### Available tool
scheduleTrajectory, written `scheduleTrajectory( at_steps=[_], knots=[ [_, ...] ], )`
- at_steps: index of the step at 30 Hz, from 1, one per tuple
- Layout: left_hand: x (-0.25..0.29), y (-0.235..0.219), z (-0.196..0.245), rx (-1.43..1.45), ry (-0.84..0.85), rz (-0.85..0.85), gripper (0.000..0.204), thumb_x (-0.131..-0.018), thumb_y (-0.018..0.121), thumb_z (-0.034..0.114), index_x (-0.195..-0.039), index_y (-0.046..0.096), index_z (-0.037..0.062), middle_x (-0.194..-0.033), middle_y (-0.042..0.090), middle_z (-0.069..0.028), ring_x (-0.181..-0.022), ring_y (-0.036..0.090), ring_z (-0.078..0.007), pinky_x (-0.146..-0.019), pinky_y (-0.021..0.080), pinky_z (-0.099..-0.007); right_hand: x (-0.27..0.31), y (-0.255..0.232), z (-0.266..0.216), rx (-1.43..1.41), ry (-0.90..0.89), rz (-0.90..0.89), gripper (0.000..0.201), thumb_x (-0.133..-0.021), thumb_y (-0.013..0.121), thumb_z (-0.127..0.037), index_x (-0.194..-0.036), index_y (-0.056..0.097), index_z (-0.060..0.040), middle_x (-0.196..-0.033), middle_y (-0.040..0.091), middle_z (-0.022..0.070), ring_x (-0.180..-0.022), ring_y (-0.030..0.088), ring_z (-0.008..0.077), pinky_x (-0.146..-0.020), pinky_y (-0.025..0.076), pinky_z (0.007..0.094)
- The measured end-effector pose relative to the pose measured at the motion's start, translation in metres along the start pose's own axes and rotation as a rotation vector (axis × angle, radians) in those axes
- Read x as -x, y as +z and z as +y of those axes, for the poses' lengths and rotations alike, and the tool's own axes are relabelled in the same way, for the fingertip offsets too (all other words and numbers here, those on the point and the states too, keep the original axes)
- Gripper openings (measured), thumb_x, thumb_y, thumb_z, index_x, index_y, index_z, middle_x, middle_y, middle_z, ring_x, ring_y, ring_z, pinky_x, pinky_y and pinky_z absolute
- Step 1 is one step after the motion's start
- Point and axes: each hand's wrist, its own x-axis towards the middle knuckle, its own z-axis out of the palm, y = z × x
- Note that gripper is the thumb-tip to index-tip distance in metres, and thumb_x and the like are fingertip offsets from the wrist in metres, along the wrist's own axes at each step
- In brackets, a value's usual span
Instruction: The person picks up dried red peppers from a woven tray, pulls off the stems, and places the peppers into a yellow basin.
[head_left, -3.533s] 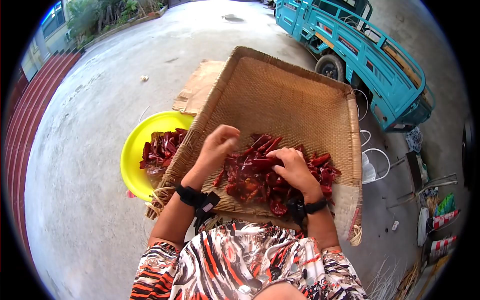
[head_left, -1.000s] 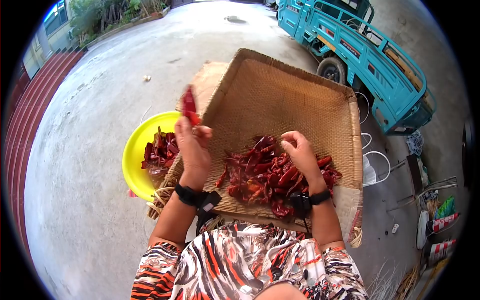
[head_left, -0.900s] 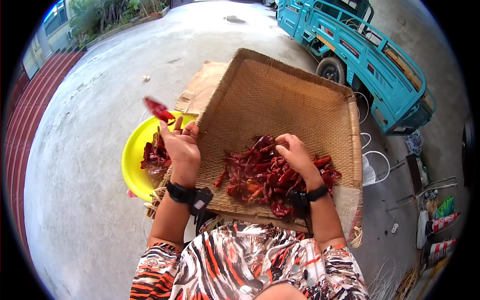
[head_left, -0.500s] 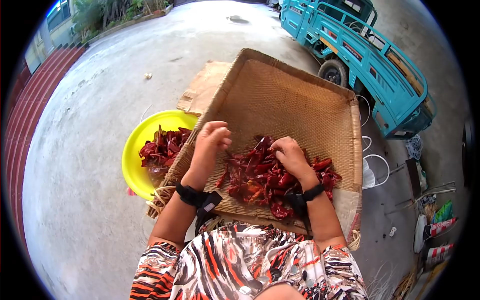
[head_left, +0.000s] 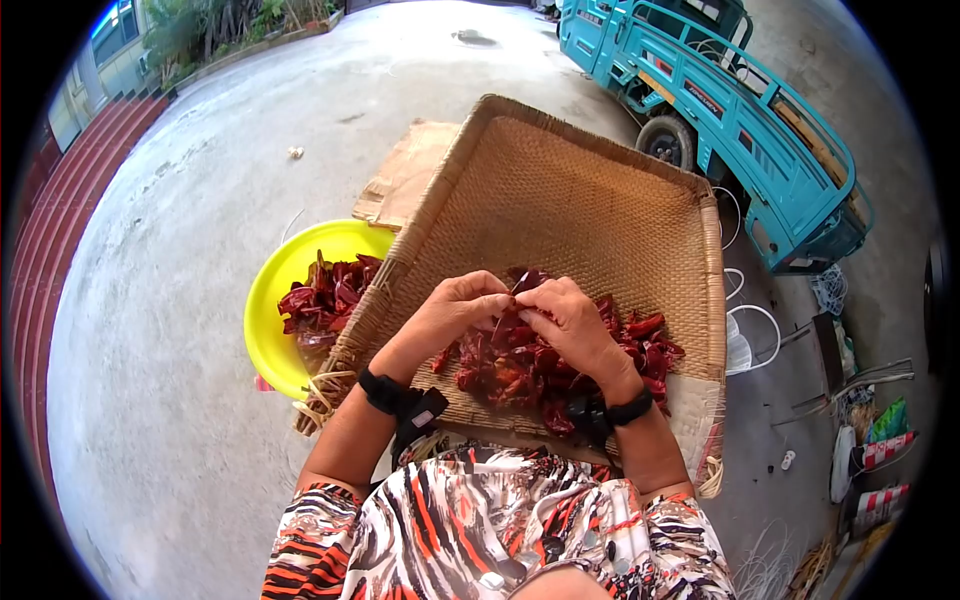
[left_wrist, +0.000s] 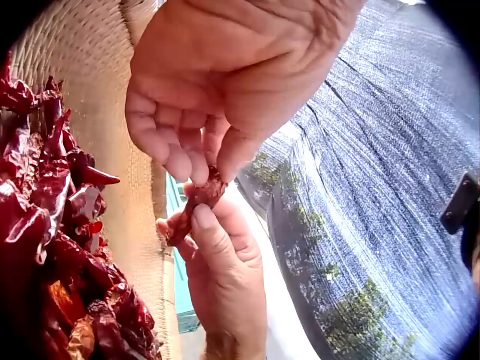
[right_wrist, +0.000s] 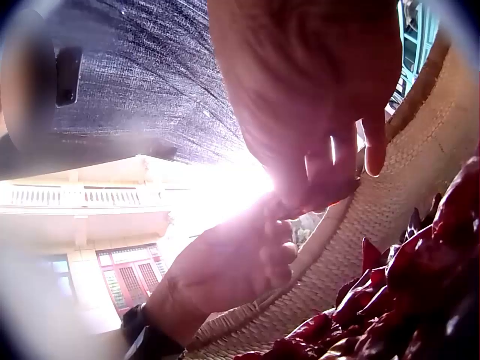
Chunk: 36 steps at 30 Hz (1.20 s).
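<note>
Both hands meet over a heap of dried red chili peppers [head_left: 492,372] in a woven basket [head_left: 590,190]. Between their fingertips is one wrinkled dark red chili pepper [left_wrist: 204,196], clearest in the left wrist view. My left hand [head_left: 458,308] pinches its upper end between thumb and fingers. Lower on the same pepper, the thumb and fingers of my right hand [head_left: 572,325] grip it. Strong glare in the right wrist view hides much of the pepper. To the left, a yellow basin [head_left: 262,335] contains more dried chili peppers [head_left: 325,300].
The basket's raised left rim [head_left: 420,215] stands between the heap and the basin. Flattened cardboard [head_left: 405,175] lies beyond the basin. A white bucket [head_left: 738,345] stands right of the basket, with a turquoise cargo tricycle [head_left: 715,120] farther back.
My left hand carried a chili pepper left over the basin, released it, and came back right to the right hand. My right hand stayed over the heap; both now hold another pepper.
</note>
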Motion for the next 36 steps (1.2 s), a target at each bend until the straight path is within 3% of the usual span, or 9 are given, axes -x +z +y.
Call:
scheduleTrajectory(
  at_steps=[6,12,13,15,20,24,28,32,36],
  knots=[
    [0.001,-0.006,0.002,0.161,-0.080,-0.099,0.013,-0.094,0.062,0.019,-0.097,0.063,0.0058,-0.082,0.063,0.0006,-0.072,0.058,-0.0065,-0.069,0.048,-0.0202,-0.004,-0.001,0.006,-0.036,-0.035,0.033,0.019,-0.082,0.069,-0.006,-0.101,0.068,-0.0070,-0.094,0.065,0.0093,-0.095,0.060,0.0287,-0.087,0.048,0.0376],
    [-0.007,-0.015,-0.006,0.212,0.459,0.612,0.011,-0.099,0.051,0.017,-0.096,0.053,0.0067,-0.071,0.056,-0.0017,-0.061,0.052,-0.0101,-0.058,0.046,-0.0225,-0.003,0.002,0.062,0.012,0.355,0.120,0.030,-0.084,0.067,-0.010,-0.113,0.062,-0.0060,-0.111,0.060,0.0152,-0.103,0.059,0.0330,-0.091,0.047,0.0392],
    [-0.003,-0.016,-0.001,0.265,0.446,0.792,0.010,-0.100,0.049,0.017,-0.100,0.052,0.0064,-0.071,0.054,-0.0017,-0.060,0.052,-0.0113,-0.057,0.046,-0.0235,-0.001,0.001,0.074,0.058,0.388,0.087,0.032,-0.084,0.066,-0.012,-0.116,0.061,-0.0057,-0.114,0.059,0.0163,-0.105,0.058,0.0337,-0.092,0.047,0.0400],
    [-0.008,-0.029,-0.003,0.411,0.532,0.930,0.010,-0.102,0.046,0.016,-0.106,0.046,0.0075,-0.075,0.054,-0.0030,-0.057,0.048,-0.0096,-0.053,0.042,-0.0220,0.001,0.003,0.093,0.111,0.432,0.019,0.035,-0.085,0.065,-0.014,-0.118,0.059,-0.0054,-0.116,0.058,0.0174,-0.107,0.057,0.0347,-0.094,0.046,0.0415],
    [-0.008,-0.059,-0.002,0.549,0.447,1.165,0.019,-0.104,0.042,0.021,-0.120,0.041,0.0111,-0.095,0.060,-0.0081,-0.059,0.053,-0.0115,-0.054,0.046,-0.0258,0.002,0.019,0.120,0.116,0.381,-0.112,0.039,-0.084,0.063,-0.019,-0.121,0.058,-0.0055,-0.116,0.058,0.0183,-0.110,0.055,0.0361,-0.096,0.045,0.0434],
    [-0.003,-0.058,0.003,0.463,0.507,1.126,0.044,-0.099,0.051,0.011,-0.139,0.034,0.0113,-0.107,0.059,-0.0136,-0.060,0.052,-0.0113,-0.056,0.048,-0.0245,-0.005,0.019,0.110,0.138,0.325,-0.194,0.036,-0.082,0.064,-0.017,-0.115,0.058,-0.0040,-0.112,0.060,0.0183,-0.108,0.056,0.0350,-0.094,0.045,0.0425],
    [-0.009,-0.050,-0.005,0.373,0.450,0.859,0.038,-0.093,0.056,0.004,-0.129,0.044,0.0035,-0.094,0.063,-0.0103,-0.060,0.053,-0.0102,-0.054,0.046,-0.0223,-0.005,0.017,0.110,0.055,0.354,-0.200,0.031,-0.079,0.064,-0.014,-0.107,0.059,-0.0024,-0.106,0.062,0.0186,-0.103,0.058,0.0350,-0.090,0.046,0.0419],
    [-0.005,-0.030,-0.006,0.134,0.221,0.614,0.021,-0.093,0.056,0.010,-0.113,0.057,0.0047,-0.092,0.063,-0.0037,-0.066,0.056,-0.0081,-0.061,0.046,-0.0213,-0.002,0.011,0.101,-0.024,0.436,-0.107,0.026,-0.080,0.064,-0.012,-0.103,0.060,-0.0012,-0.101,0.063,0.0163,-0.098,0.062,0.0289,-0.084,0.049,0.0388],
    [-0.008,-0.019,-0.013,-0.068,0.134,0.340,0.023,-0.093,0.059,0.014,-0.113,0.059,0.0046,-0.091,0.062,-0.0011,-0.071,0.058,-0.0063,-0.065,0.048,-0.0210,0.000,-0.001,0.071,-0.427,0.572,0.046,0.024,-0.087,0.063,-0.012,-0.108,0.058,-0.0014,-0.103,0.063,0.0103,-0.096,0.063,0.0205,-0.080,0.051,0.0360]
  ],
)
